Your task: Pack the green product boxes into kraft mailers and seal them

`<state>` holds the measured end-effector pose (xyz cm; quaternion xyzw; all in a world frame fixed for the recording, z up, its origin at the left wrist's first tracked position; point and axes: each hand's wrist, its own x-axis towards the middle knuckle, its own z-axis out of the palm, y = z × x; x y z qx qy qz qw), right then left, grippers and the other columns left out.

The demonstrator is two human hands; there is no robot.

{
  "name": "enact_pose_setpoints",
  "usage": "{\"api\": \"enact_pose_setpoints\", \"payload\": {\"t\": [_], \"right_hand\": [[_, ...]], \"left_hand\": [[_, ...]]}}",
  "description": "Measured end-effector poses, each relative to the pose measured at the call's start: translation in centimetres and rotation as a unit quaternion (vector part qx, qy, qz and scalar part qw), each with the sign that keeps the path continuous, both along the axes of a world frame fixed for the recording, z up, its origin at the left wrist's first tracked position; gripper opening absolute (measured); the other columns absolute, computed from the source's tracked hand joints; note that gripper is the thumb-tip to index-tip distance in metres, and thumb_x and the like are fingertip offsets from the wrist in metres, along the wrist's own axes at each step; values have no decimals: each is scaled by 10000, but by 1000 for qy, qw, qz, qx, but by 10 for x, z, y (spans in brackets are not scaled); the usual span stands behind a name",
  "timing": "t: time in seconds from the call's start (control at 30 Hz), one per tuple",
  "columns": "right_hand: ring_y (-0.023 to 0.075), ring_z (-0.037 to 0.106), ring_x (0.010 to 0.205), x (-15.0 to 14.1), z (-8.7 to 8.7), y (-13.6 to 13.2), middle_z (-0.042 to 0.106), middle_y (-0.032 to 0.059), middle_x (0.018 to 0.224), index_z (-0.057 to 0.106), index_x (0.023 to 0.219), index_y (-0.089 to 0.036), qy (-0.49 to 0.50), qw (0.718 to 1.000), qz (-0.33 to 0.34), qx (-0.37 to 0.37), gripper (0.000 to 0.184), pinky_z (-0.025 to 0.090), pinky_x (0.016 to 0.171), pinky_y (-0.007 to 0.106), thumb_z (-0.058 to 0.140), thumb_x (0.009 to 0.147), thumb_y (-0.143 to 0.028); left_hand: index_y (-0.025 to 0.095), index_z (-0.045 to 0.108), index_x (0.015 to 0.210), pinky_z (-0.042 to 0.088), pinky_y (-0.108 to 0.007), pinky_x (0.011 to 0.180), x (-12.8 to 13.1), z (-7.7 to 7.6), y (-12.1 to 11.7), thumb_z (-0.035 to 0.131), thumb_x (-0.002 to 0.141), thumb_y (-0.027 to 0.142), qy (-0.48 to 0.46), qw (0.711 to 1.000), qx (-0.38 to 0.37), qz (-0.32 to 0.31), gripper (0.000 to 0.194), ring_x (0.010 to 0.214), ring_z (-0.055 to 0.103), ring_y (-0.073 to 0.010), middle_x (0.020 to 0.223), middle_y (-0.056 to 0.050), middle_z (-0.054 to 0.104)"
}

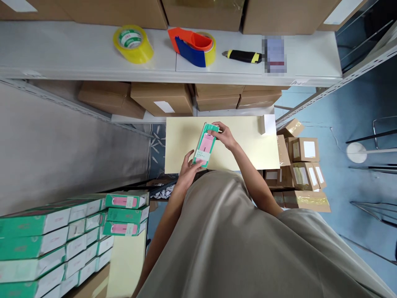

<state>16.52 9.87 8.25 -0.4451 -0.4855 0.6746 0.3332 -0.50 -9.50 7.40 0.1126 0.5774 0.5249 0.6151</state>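
Observation:
Over the pale yellow tabletop (245, 149), a slim green box (206, 144) with a pink picture on its front is held up at a slant. My left hand (187, 170) grips its lower end, thumb across the front. My right hand (223, 135) holds the upper right corner, fingers curled round the edge. The box's back is hidden. A small white box (267, 124) stands at the table's right end.
Stacked green boxes (52, 244) fill the lower left. On the shelf (87, 49) lie yellow tape (133, 44), a tape dispenser (194, 46) and a utility knife (243, 56). Cardboard cartons (305, 150) are piled on the floor at right.

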Motion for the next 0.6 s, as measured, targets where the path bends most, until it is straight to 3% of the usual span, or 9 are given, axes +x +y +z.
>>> {"api": "enact_pose_setpoints", "payload": {"t": [0.2,0.3,0.43,0.6], "right_hand": [[179,628,904,3,3,0,697,-16,986,690,1050,-269,3,1000,1,-17,649,605,767,294,997,624,-652],[188,641,948,9,6,2,722,5,1035,713,1061,-264,12,1000,7,-13,648,598,812,302,965,686,-728],[206,675,1033,18,4,5,743,17,1111,730,1096,-279,50,998,25,-15,669,608,908,327,937,714,-787],[199,674,968,19,0,8,709,-14,1020,690,1090,-302,72,996,16,-42,674,613,851,315,1001,638,-691]], "left_hand": [[281,636,1457,614,-340,914,8,3,5,1041,668,301,31,999,3,8,887,1090,785,-260,1139,-54,829],[283,672,1377,633,-312,877,8,3,6,1007,717,260,-31,999,2,17,740,1052,781,-227,1149,-37,825],[229,722,1122,640,-246,741,-1,0,8,934,818,308,-141,990,-27,4,379,928,769,-183,1076,-51,815],[222,733,1145,673,-290,738,-10,-5,10,829,926,403,-203,977,-55,-14,300,974,795,-231,1077,-86,827]]}}
